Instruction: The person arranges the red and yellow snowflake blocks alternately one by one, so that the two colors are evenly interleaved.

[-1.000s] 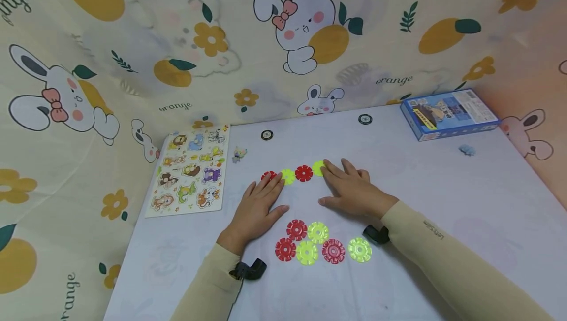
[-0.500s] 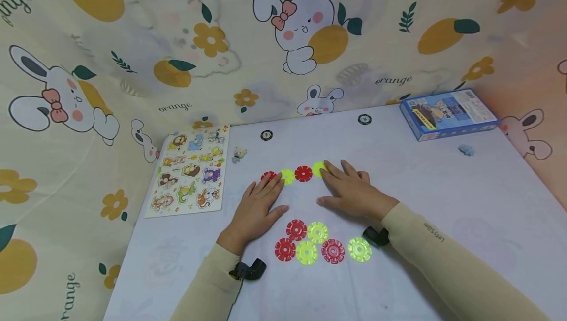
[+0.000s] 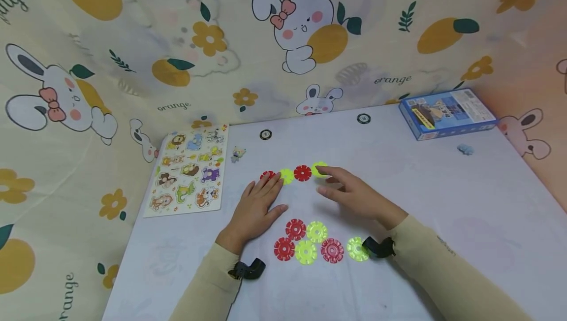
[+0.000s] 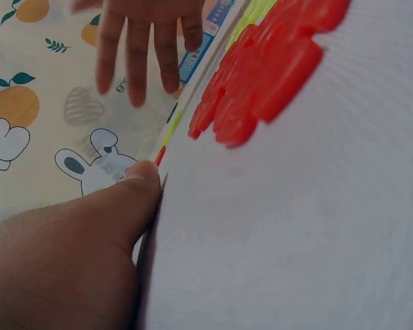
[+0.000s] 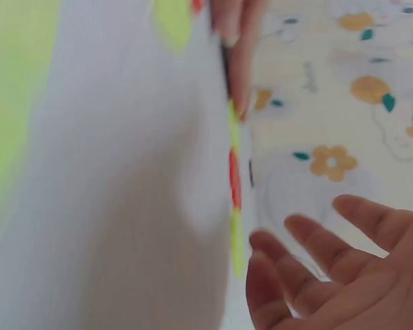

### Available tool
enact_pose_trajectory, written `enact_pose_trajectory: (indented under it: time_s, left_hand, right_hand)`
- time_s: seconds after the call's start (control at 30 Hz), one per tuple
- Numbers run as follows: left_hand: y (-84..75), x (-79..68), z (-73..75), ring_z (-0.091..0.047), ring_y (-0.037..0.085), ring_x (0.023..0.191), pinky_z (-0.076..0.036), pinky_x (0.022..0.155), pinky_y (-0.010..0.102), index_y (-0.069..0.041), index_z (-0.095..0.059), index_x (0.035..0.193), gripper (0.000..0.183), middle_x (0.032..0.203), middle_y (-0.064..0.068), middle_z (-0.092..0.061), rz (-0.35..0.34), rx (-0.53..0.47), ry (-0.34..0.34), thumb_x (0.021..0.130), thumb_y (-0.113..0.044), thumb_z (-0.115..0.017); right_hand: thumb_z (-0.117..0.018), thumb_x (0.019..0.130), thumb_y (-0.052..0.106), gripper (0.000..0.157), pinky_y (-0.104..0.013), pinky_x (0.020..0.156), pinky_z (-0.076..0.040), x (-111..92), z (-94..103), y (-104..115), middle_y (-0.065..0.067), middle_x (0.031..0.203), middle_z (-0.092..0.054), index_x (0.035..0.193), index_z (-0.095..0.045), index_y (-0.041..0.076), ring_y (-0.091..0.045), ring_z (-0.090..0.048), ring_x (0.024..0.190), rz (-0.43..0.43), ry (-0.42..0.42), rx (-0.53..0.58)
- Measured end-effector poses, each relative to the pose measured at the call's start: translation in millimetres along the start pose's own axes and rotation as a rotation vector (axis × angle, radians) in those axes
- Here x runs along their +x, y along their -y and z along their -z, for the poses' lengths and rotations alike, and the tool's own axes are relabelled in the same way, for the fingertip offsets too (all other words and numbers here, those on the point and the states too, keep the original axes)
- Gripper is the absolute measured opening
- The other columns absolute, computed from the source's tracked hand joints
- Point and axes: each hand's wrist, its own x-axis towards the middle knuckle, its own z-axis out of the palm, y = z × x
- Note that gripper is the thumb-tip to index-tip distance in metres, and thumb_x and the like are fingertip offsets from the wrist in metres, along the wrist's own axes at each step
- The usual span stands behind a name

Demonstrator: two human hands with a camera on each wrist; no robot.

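In the head view a row of notched plastic discs lies on the table: a red disc [image 3: 266, 175] at the left end, a yellow disc [image 3: 287, 177], another red disc [image 3: 302, 173] and a yellow disc [image 3: 313, 170] at the right end. My left hand [image 3: 254, 210] rests flat, straight fingers over the left red disc and its yellow neighbour's edge, partly covering them. The right hand [image 3: 361, 195] is raised by the row's right end, fingers loosely bent, index fingertip overlapping the yellow disc. In the right wrist view that hand's palm [image 5: 365, 282] shows nothing held.
Nearer the body lie more red and yellow discs [image 3: 305, 252]. An animal sticker board [image 3: 188, 171] is at left, a small figurine [image 3: 237, 154] beside it. Two black round pieces [image 3: 266, 135] are at the back. A blue box [image 3: 447, 114] and a small blue object [image 3: 465, 149] are at right.
The right hand has lifted off the right yellow disc, its fingers going from spread flat to loosely bent, and its wrist has shifted slightly right. The left hand and discs stay put.
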Motion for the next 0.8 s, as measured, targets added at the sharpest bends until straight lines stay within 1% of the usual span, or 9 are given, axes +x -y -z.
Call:
enact_pose_trajectory:
  time_s: [0.07, 0.13, 0.27, 0.33, 0.4, 0.5, 0.57, 0.67, 0.8]
  left_hand:
    - [0.0, -0.2, 1.1, -0.012, 0.022, 0.144, -0.011, 0.111, 0.054, -0.022, -0.029, 0.152, 0.070, 0.157, -0.006, -0.019, 0.001, -0.004, -0.003, 0.094, -0.061, -0.039]
    - [0.1, -0.3, 1.3, -0.012, 0.022, 0.144, -0.011, 0.111, 0.054, -0.022, -0.029, 0.152, 0.070, 0.157, -0.006, -0.019, 0.001, -0.006, -0.003, 0.094, -0.061, -0.039]
    - [0.4, -0.3, 1.3, -0.012, 0.021, 0.144, -0.011, 0.111, 0.055, -0.021, -0.029, 0.152, 0.071, 0.158, -0.006, -0.018, -0.003, -0.012, 0.000, 0.094, -0.061, -0.039]
    - [0.5, -0.4, 1.2, -0.011, 0.021, 0.144, -0.011, 0.111, 0.055, -0.021, -0.028, 0.152, 0.070, 0.158, -0.006, -0.018, -0.006, -0.010, 0.002, 0.095, -0.061, -0.038]
    - [0.5, -0.6, 1.5, -0.012, 0.021, 0.144, -0.011, 0.111, 0.055, -0.021, -0.029, 0.152, 0.070, 0.157, -0.006, -0.019, -0.008, -0.010, 0.000, 0.095, -0.060, -0.038]
    - [0.3, -0.8, 2.0, -0.012, 0.021, 0.144, -0.011, 0.111, 0.055, -0.020, -0.029, 0.152, 0.070, 0.157, -0.006, -0.019, -0.008, -0.005, 0.001, 0.095, -0.060, -0.038]
    - [0.1, -0.7, 2.1, -0.011, 0.021, 0.144, -0.010, 0.111, 0.055, -0.020, -0.029, 0.152, 0.070, 0.157, -0.006, -0.019, -0.006, -0.006, 0.003, 0.095, -0.060, -0.038]
    - [0.0, -0.5, 1.4, -0.011, 0.021, 0.144, -0.010, 0.111, 0.055, -0.020, -0.028, 0.152, 0.070, 0.157, -0.005, -0.019, -0.009, -0.003, 0.003, 0.095, -0.060, -0.039]
    - [-0.1, -0.4, 1.5, -0.011, 0.022, 0.144, -0.011, 0.111, 0.055, -0.020, -0.028, 0.152, 0.071, 0.157, -0.005, -0.019, -0.012, 0.001, -0.001, 0.095, -0.060, -0.038]
  right_hand:
    - [-0.060, 0.089, 0.053, 0.058, -0.050, 0.095, -0.043, -4.1, -6.1, 4.2, 0.005, 0.142, -0.044, 0.141, -0.043, 0.034, -0.021, -0.047, 0.122, 0.014, 0.024, 0.121]
    - [-0.063, 0.089, 0.049, 0.057, -0.048, 0.094, -0.044, -7.3, -15.6, 6.5, 0.002, 0.140, -0.047, 0.140, -0.042, 0.036, -0.021, -0.049, 0.119, 0.038, 0.053, 0.179]
    - [-0.069, 0.084, 0.048, 0.069, -0.044, 0.097, -0.042, -10.8, -37.9, 9.0, 0.001, 0.137, -0.049, 0.144, -0.040, 0.030, -0.020, -0.048, 0.120, 0.059, 0.127, 0.176]
    - [-0.072, 0.081, 0.050, 0.073, -0.041, 0.099, -0.041, -11.0, -47.9, 9.9, 0.005, 0.135, -0.050, 0.143, -0.043, 0.025, -0.016, -0.046, 0.121, 0.069, 0.160, 0.109]
    - [-0.073, 0.079, 0.052, 0.073, -0.040, 0.100, -0.039, -10.5, -56.2, 10.9, 0.008, 0.131, -0.050, 0.140, -0.048, 0.021, -0.013, -0.044, 0.121, 0.098, 0.178, -0.011]
    - [-0.075, 0.079, 0.047, 0.062, -0.042, 0.097, -0.038, -9.7, -64.6, 13.1, 0.011, 0.125, -0.049, 0.133, -0.057, 0.021, -0.011, -0.042, 0.117, 0.140, 0.160, -0.205]
    - [-0.077, 0.079, 0.041, 0.055, -0.042, 0.093, -0.038, -9.8, -68.0, 15.7, 0.010, 0.120, -0.048, 0.128, -0.061, 0.021, -0.012, -0.042, 0.114, 0.144, 0.132, -0.292]
    - [-0.079, 0.079, 0.034, 0.046, -0.040, 0.087, -0.041, -9.6, -70.8, 19.4, 0.008, 0.114, -0.048, 0.120, -0.066, 0.020, -0.013, -0.043, 0.109, 0.132, 0.100, -0.333]
    - [-0.079, 0.079, 0.031, 0.030, -0.038, 0.082, -0.039, -7.0, -72.8, 22.0, 0.010, 0.105, -0.050, 0.105, -0.068, 0.021, -0.012, -0.043, 0.102, 0.128, 0.093, -0.332]
